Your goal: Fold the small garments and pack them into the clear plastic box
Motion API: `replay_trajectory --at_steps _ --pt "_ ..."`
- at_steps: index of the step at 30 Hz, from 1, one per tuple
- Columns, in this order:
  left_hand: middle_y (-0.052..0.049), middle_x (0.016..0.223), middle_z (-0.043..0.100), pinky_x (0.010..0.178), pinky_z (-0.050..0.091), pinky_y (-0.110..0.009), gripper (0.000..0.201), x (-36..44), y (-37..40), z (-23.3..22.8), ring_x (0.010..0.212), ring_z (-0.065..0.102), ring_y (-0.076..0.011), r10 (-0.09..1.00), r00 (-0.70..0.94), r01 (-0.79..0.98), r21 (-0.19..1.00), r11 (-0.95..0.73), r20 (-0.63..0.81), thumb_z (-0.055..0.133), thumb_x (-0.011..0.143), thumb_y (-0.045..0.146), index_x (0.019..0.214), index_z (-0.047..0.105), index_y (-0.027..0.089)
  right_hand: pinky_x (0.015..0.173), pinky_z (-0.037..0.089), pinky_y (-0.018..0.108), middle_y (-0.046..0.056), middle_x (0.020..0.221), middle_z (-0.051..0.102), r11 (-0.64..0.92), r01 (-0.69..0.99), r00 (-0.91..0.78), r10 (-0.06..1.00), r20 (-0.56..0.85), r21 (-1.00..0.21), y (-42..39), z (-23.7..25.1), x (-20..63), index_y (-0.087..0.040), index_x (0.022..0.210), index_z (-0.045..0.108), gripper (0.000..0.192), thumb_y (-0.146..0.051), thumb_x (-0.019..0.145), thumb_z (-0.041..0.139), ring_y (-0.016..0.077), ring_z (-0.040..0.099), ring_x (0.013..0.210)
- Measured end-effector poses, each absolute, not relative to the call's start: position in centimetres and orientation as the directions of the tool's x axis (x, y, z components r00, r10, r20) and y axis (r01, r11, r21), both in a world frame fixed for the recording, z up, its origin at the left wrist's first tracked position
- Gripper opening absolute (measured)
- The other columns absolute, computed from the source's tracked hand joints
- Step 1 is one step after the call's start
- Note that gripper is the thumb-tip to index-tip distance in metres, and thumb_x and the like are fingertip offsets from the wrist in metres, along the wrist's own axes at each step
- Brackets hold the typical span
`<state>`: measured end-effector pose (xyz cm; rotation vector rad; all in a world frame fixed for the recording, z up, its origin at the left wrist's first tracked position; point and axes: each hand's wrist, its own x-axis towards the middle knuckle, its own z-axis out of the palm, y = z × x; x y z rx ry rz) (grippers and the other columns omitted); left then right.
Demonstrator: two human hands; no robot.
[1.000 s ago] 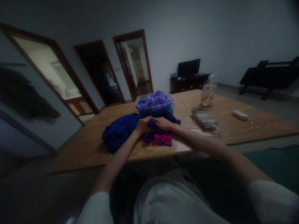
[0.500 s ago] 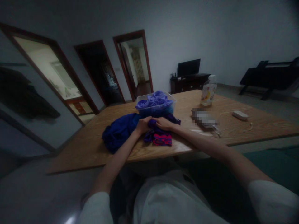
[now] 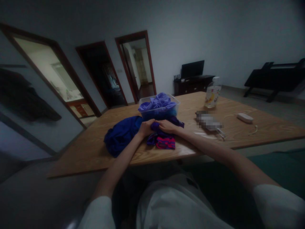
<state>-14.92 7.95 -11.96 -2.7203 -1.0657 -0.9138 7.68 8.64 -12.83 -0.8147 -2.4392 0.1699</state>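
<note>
- purple cloth (image 3: 155, 127) sits mid-frame on the desk (image 3: 88, 152), bunched right between the left hand (image 3: 145, 128) and right hand (image 3: 168, 126), so neither's really nearer
- too scrunched to pick out a long axis tbh
- fingers on both look curled in, pinching the cloth
- red-patterned piece (image 3: 166, 142) lies just below, can't tell if it's attached

Dark purple cloth (image 3: 155, 126) lies crumpled on the wooden table (image 3: 88, 146).
</note>
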Motion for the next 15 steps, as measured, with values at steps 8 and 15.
replay_trajectory --at_steps 8,15 --pt "-0.006 0.098 0.076 0.075 0.05 -0.029 0.022 -14.98 7.96 -11.9 0.091 0.075 -0.0238 0.566 0.595 0.615 0.13 -0.777 0.57 0.075 0.087 0.036 0.099 0.064 0.021 0.1 0.057 0.041 0.018 0.134 0.074 0.807 0.506 -0.661 0.59 0.464 -0.304 8.54 -12.65 7.63 -0.011 0.139 0.065 0.042 -0.026 0.105 0.046 0.0306 0.075 0.113" --pt "-0.007 0.1 0.077 0.076 0.051 -0.03 0.023 -15.06 8.16 -12.16 0.092 0.076 -0.0252 0.562 0.59 0.609 0.138 -0.781 0.579 0.076 0.086 0.035 0.1 0.064 0.02 0.1 0.057 0.041 0.018 0.132 0.075 0.803 0.515 -0.656 0.595 0.464 -0.301 8.49 -12.66 7.65 -0.011 0.137 0.066 0.041 -0.026 0.105 0.046 0.0302 0.076 0.112"
